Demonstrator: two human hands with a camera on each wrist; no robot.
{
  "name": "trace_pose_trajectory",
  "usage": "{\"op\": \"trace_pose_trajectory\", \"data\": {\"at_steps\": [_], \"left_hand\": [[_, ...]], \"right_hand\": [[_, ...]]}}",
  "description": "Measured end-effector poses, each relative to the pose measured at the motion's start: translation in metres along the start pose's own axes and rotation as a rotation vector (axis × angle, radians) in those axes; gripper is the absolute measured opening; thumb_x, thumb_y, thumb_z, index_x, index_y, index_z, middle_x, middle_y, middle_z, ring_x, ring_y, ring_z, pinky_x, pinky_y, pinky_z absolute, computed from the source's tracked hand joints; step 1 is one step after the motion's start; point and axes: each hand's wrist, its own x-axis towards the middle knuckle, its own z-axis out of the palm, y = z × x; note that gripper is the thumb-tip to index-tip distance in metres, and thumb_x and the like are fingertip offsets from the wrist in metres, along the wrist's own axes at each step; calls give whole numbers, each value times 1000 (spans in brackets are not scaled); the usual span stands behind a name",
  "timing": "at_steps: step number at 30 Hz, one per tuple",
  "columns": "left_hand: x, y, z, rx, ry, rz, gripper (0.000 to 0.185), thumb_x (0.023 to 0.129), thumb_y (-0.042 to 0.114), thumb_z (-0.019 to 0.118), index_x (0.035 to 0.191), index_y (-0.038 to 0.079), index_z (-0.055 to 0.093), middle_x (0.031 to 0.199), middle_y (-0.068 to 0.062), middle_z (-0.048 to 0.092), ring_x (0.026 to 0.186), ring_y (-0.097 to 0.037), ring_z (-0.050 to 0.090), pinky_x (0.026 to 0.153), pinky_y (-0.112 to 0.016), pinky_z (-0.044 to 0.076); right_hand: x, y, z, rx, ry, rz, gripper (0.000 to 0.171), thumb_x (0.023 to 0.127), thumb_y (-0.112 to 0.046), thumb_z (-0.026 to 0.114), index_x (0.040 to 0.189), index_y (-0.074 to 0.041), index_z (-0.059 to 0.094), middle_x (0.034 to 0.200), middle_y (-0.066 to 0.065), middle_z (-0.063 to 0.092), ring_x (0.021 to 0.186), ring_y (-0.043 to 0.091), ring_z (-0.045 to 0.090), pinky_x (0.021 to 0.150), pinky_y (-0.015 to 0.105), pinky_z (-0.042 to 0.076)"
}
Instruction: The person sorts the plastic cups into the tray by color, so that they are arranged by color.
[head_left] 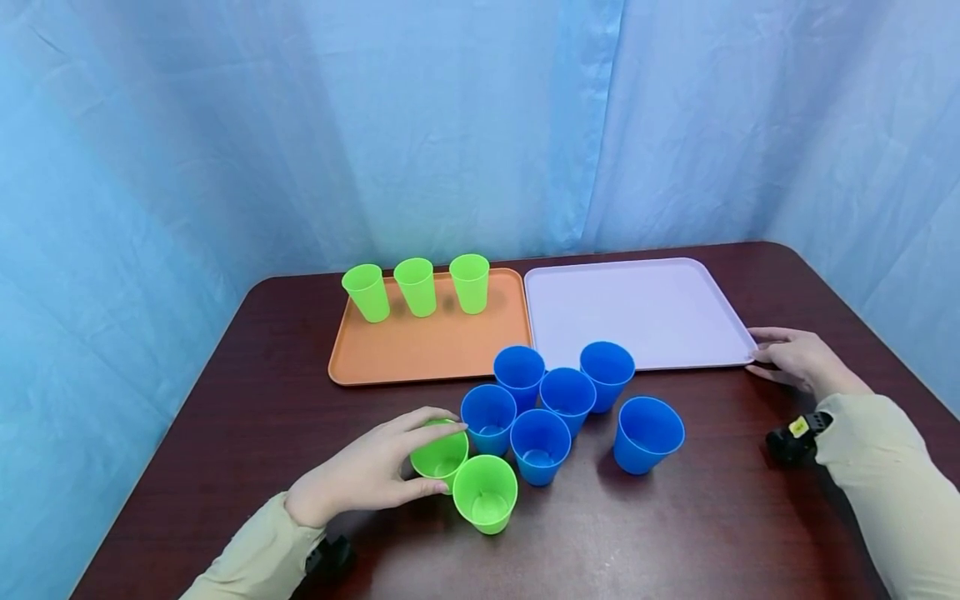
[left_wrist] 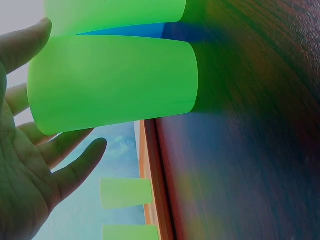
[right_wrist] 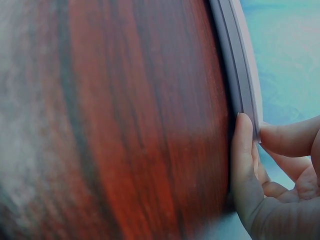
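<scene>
My left hand [head_left: 390,462] reaches over a green cup [head_left: 441,457] near the table's front, fingers on its rim and thumb along its near side. In the left wrist view, this green cup [left_wrist: 115,82] lies between the thumb and fingers [left_wrist: 65,145] of the left hand [left_wrist: 25,170]. A second green cup [head_left: 485,493] stands touching it on the right. My right hand [head_left: 791,358] pinches the near right corner of the lilac tray [head_left: 637,308]. The right wrist view shows the thumb [right_wrist: 243,150] against the lilac tray's edge [right_wrist: 240,60] and a finger on top.
Several blue cups [head_left: 566,396] stand clustered in front of the two trays. Three green cups [head_left: 416,287] stand in a row at the back of the orange tray [head_left: 427,354]. The dark wooden table [head_left: 675,533] is ringed by a blue curtain [head_left: 450,125].
</scene>
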Motion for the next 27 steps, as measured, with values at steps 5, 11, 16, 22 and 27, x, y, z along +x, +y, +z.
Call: {"op": "trace_pose_trajectory", "data": {"at_steps": [5,11,16,22,27], "left_hand": [[0,0,-1,-17,4,0,59,84,34,72,135,12,52,131,-2,52,115,-16,54,94,-34,47],[-3,-1,-4,-82,5,-40,61,84,30,73,138,14,49,127,-1,51,96,-10,54,70,-18,49],[-6,-4,-13,-142,38,-77,62,83,22,74,138,12,48,127,-3,49,94,-10,55,60,-14,49],[-8,-7,-26,-106,116,-110,61,80,22,77,135,11,51,129,-3,49,99,-12,52,59,-16,48],[-8,-9,-33,-63,169,-117,60,79,21,77,133,8,52,129,-4,50,97,-12,51,58,-17,46]], "right_hand": [[0,-2,0,-7,14,2,63,96,-4,43,149,3,10,145,41,13,76,-4,55,78,25,54],[1,-1,1,2,19,7,63,96,-3,44,149,3,11,138,39,26,75,-3,56,76,24,55],[3,-3,1,37,36,11,65,94,-1,48,149,3,13,104,12,54,73,-2,58,75,25,55],[3,-4,1,44,43,13,66,94,-1,48,149,3,12,97,6,53,72,-2,58,75,25,55],[1,-2,2,22,30,10,64,96,-3,46,149,2,10,126,34,39,73,-4,57,75,25,55]]}}
